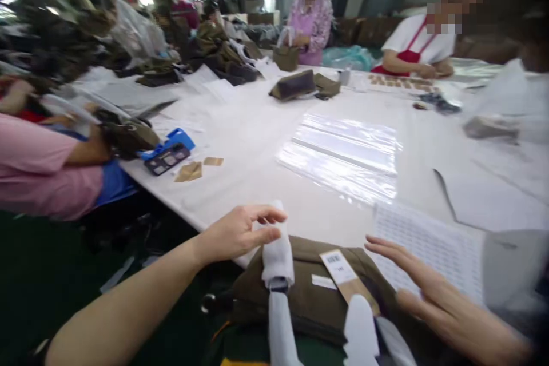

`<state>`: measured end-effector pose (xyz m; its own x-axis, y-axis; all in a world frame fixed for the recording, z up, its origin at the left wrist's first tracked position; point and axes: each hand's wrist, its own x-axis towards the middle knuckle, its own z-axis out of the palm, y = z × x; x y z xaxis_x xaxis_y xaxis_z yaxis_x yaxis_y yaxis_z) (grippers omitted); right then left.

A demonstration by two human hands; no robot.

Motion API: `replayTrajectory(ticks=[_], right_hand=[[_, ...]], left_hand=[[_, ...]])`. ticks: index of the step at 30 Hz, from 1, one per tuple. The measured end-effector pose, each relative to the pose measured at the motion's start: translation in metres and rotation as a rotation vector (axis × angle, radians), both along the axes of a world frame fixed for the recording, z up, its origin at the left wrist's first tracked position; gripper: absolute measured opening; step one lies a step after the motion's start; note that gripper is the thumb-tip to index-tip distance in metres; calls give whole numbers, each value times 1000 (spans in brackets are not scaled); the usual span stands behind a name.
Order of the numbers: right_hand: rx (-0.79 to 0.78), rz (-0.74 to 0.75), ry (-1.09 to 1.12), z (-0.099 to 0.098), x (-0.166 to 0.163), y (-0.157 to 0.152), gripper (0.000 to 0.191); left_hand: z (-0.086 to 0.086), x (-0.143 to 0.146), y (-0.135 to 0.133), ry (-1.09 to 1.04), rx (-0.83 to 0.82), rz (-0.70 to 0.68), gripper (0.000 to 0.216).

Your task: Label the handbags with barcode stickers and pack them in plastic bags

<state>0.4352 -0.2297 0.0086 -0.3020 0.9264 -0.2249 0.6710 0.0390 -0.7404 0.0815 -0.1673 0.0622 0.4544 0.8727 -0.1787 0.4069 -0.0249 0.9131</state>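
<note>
Your left hand (pixel 240 233) pinches the upper end of the white-wrapped strap (pixel 278 251); its long axis runs toward you, off the near edge of the white table (pixel 257 171). Your right hand (pixel 429 291) hovers flat, fingers spread, beside the olive bag (pixel 300 297) carrying a brown hang tag (pixel 343 274).
</note>
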Motion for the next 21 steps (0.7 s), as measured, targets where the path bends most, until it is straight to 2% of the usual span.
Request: replayTrajectory(ticks=[2, 4, 7, 10, 13, 15, 18, 21], right_hand=[[-123, -42, -37, -5, 1, -4, 63], [-194, -135, -52, -6, 1, -4, 68], [-237, -171, -29, 4, -7, 1, 67], [-153, -1, 2, 23, -35, 15, 63], [-39, 246, -35, 29, -66, 34, 61], [-49, 321, -104, 21, -74, 45, 55], [-127, 185, -150, -3, -58, 48, 42], [-211, -134, -76, -27, -32, 35, 49]], left_hand=[[-19, -5, 9, 56, 12, 38, 40], [-37, -11, 9, 86, -41, 137, 53], [-54, -20, 2, 100, -331, 283, 69], [-59, -20, -7, -18, -695, 259, 66], [-60, -11, -14, -94, -765, 259, 63], [-61, -5, -18, -103, -766, 321, 65], [-62, 1, -25, -206, -892, 392, 66], [-61, 4, -35, -332, -1056, 381, 67]])
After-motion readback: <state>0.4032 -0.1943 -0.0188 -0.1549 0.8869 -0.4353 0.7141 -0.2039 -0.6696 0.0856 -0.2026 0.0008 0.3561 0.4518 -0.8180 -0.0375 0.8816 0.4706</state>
